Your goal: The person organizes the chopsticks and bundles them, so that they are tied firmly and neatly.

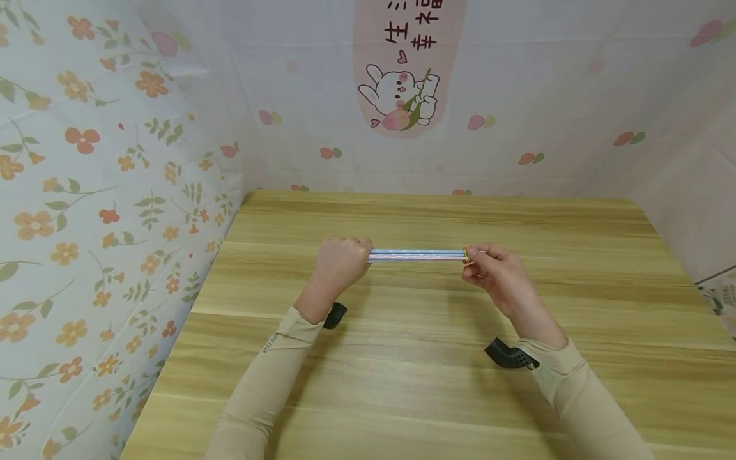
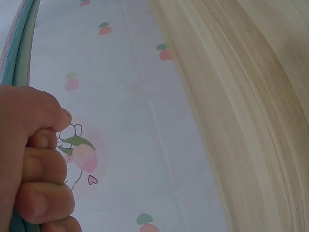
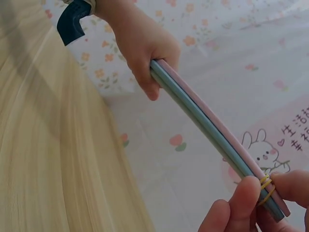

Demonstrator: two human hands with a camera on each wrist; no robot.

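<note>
A bundle of slim pastel blue and pink sticks [image 1: 416,255] is held level above the table between the two hands. The left hand [image 1: 343,265] grips one end in a fist; in the left wrist view its curled fingers [image 2: 46,169] wrap the sticks. A yellow rubber band [image 3: 266,185] loops round the bundle near its other end. There the right hand [image 1: 506,281] pinches the band and the sticks with thumb and fingertips. Whether the sticks are hollow cannot be made out.
A wood-grain table [image 1: 402,370] lies beneath both hands. Behind it hangs a pale cloth [image 1: 517,83] with a rabbit print, and a flowered cloth [image 1: 115,223] hangs at the left. A black wrist mount [image 1: 508,354] juts from the right sleeve.
</note>
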